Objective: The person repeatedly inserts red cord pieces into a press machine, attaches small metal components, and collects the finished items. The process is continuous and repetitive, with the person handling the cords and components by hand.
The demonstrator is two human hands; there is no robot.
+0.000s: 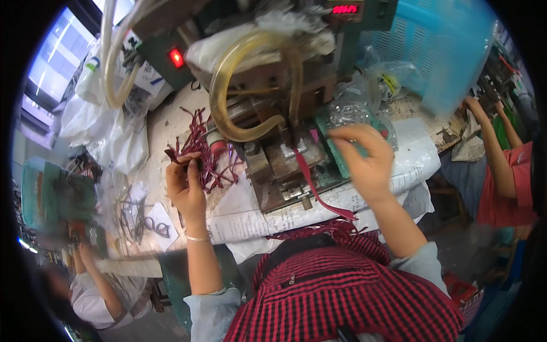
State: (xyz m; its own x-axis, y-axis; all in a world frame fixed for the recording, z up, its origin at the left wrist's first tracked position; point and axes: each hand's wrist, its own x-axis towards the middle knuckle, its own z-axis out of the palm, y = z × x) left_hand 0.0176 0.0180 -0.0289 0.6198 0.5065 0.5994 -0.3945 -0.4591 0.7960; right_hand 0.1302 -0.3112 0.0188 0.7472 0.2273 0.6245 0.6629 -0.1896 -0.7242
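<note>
A bench machine with a metal press block stands in front of me. One dark red ribbon strip has its end under the press and hangs over the front edge toward my lap. My left hand is closed in a pinch on the end of another dark red strip, beside the pile of strips left of the press. Over the green tray right of the press, my right hand has its thumb and index finger brought together. Whatever they hold, if anything, is too small and blurred to tell.
Clear hoses loop above the press. Clear bags of small shiny pieces lie at the right, before a blue crate. More strips rest on my lap. Scissors lie left. Co-workers sit on both sides.
</note>
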